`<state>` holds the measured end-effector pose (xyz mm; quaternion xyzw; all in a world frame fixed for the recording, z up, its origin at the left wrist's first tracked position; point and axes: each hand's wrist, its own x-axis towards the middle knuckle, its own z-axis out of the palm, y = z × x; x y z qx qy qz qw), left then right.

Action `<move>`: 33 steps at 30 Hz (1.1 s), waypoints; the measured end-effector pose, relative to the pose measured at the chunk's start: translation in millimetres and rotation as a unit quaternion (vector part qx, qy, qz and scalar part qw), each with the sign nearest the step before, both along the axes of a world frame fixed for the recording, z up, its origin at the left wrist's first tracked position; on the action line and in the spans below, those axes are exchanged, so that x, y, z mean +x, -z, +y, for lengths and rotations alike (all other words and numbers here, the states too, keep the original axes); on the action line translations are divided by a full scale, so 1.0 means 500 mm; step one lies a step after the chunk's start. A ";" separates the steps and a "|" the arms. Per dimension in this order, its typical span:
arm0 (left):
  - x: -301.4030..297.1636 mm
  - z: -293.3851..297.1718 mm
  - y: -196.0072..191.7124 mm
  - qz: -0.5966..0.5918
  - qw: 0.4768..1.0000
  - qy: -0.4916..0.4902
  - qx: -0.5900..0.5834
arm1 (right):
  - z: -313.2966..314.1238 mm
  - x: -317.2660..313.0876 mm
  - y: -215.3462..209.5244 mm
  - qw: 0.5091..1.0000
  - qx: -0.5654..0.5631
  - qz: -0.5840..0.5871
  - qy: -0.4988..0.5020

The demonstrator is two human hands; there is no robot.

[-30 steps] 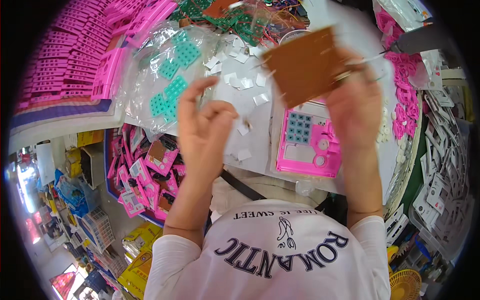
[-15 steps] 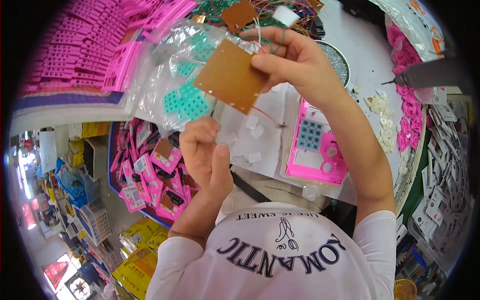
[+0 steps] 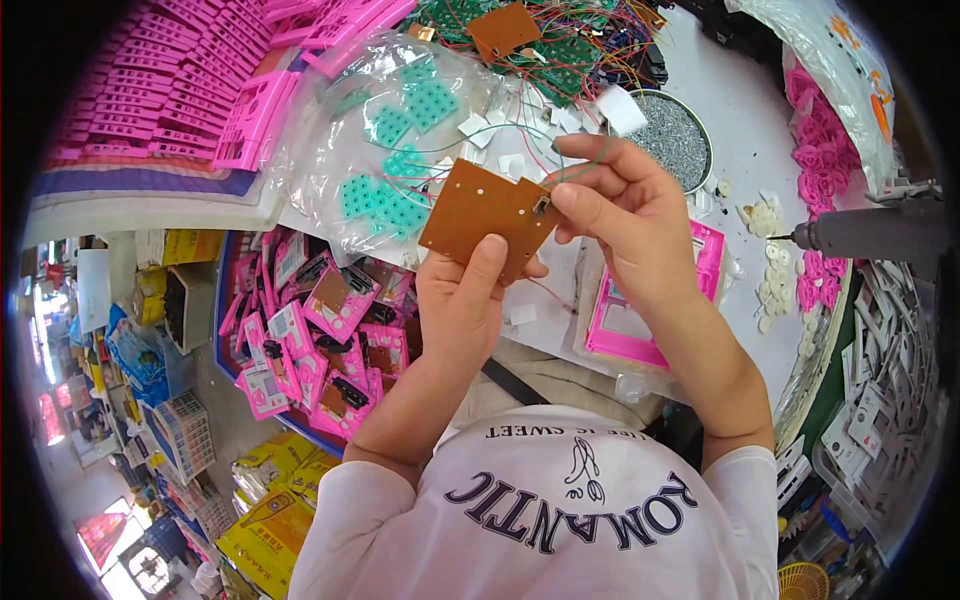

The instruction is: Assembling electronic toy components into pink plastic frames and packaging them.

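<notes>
A brown circuit board [image 3: 475, 215] with thin wires [image 3: 500, 127] is held up over the table. My left hand [image 3: 460, 315] grips its lower edge, thumb on the face. At the right edge my right hand [image 3: 640, 225] closes thumb and fingers beside a small component, its index finger raised among the wires. Partly behind the right forearm lies a pink plastic casing [image 3: 712, 255]. A clear plastic bag [image 3: 320, 200] with teal rubber keypads [image 3: 385, 205] lies left of the board.
Pink casings [image 3: 180, 90] are stacked at the far left. A bin of pink assembled units [image 3: 340, 300] stands near left. Beyond the board lie green boards with tangled wires [image 3: 570, 65] and a round tin of screws [image 3: 670, 140]. A grey powered tool [image 3: 870, 232] points in from the right.
The board has come nearer and turned, now showing a component at its edge. My left hand, free before, has taken hold of it. My right hand has moved down to its right edge.
</notes>
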<state>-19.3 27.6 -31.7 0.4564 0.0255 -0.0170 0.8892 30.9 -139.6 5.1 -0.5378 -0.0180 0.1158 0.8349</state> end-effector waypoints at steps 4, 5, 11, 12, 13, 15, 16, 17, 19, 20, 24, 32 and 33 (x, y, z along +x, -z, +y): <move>-0.002 -0.010 0.010 -0.021 0.998 0.017 0.055 | 0.000 -0.005 0.008 0.999 0.008 0.015 0.050; -0.005 -0.009 0.014 -0.017 0.998 0.025 0.062 | -0.003 0.003 0.011 0.998 0.020 0.035 0.052; 0.011 0.026 0.030 0.183 0.977 0.001 -0.108 | -0.024 0.049 0.006 0.994 0.072 0.050 0.063; 0.013 0.025 0.031 0.165 0.981 -0.008 -0.102 | -0.022 0.058 0.004 0.996 0.060 0.026 0.061; 0.016 0.022 0.032 0.148 0.984 -0.014 -0.096 | -0.020 0.069 0.014 0.998 0.031 0.030 0.045; 0.017 0.019 0.025 0.117 0.990 -0.020 -0.081 | -0.016 0.085 0.041 0.999 -0.029 0.038 0.016; 0.018 0.023 0.016 0.099 0.992 -0.032 -0.070 | -0.017 0.105 0.016 1.000 0.007 -0.026 -0.010; 0.012 0.026 0.012 0.087 0.993 -0.042 -0.061 | -0.030 0.114 -0.030 0.995 0.042 -0.084 -0.034; -0.003 0.033 0.011 0.084 0.994 -0.050 -0.055 | -0.044 0.080 -0.048 0.991 0.067 -0.101 -0.052; 0.023 0.032 0.009 0.066 0.995 -0.051 -0.051 | -0.050 0.088 -0.035 0.993 0.060 -0.083 -0.051; 0.038 0.047 0.020 0.065 0.991 -0.076 -0.094 | -0.076 0.085 -0.006 0.995 0.073 -0.038 -0.047; 0.057 0.070 0.033 -0.031 0.925 0.149 -0.348 | -0.116 0.059 0.061 0.993 0.036 0.110 -0.031; 0.066 0.068 0.029 -0.070 0.907 0.189 -0.370 | -0.123 0.056 0.061 0.992 0.044 0.115 -0.023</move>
